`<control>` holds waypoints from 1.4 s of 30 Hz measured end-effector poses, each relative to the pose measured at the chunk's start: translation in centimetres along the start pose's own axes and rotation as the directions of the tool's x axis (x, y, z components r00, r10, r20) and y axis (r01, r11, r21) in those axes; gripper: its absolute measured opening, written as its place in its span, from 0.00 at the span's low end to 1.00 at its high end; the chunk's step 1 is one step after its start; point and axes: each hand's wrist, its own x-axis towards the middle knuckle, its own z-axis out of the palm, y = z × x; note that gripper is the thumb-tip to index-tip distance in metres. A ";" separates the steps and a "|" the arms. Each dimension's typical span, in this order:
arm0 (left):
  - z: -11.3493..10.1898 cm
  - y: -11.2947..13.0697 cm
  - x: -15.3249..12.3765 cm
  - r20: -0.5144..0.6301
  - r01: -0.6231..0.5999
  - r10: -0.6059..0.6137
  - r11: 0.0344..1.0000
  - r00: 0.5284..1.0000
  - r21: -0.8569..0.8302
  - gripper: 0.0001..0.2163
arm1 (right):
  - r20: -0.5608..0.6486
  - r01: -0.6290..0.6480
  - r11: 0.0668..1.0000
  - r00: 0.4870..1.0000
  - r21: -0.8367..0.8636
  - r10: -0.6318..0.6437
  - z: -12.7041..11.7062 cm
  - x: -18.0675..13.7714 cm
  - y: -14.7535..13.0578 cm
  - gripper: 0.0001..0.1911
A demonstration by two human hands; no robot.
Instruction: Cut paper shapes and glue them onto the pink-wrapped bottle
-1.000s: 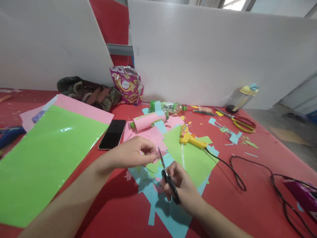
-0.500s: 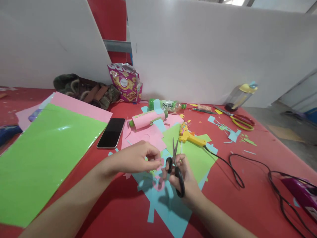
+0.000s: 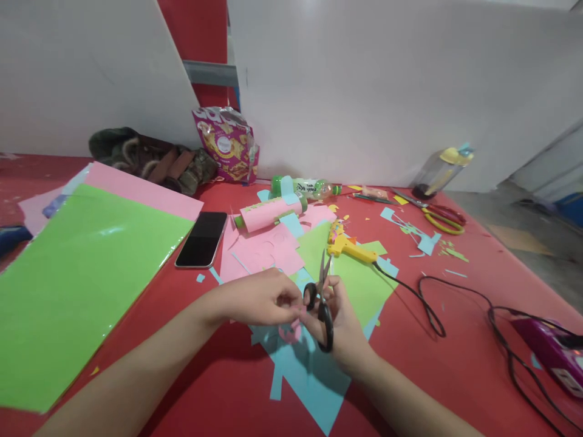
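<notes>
right hand is gripping black scissors, fingers curled through the loops, blades nearly closed and pointing away from the wrist

left hand is pinching thumb to fingertips on a small pink paper scrap, mostly hidden by the fingers; scrap is sitting right against the scissor handles, between the two hands

both hands are hovering over a blue paper offcut lying on the red desk; a pink cutout is lying on it directly under the fingertips

yellow glue gun is lying just beyond the right hand's fingertips, on a green paper piece; its black cable is looping off to that hand's outer side

phone is lying face up beyond the left hand, large green sheet well outside the left forearm
</notes>
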 end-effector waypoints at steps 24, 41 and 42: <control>2.4 0.3 1.9 -0.262 0.085 -0.201 0.913 0.944 -0.398 0.11 | -0.320 0.124 0.992 0.939 -0.023 -0.125 -1.0 0.9 -0.1 0.21; -0.9 1.1 -0.3 -0.518 0.021 -0.214 0.936 0.828 -0.352 0.11 | 0.267 -0.079 0.997 0.961 0.022 0.070 -0.7 -0.3 0.4 0.20; -0.8 1.2 -0.3 -0.521 0.022 -0.201 0.944 0.829 -0.330 0.11 | 0.270 -0.078 0.997 0.960 0.011 0.072 -0.7 -0.3 0.4 0.20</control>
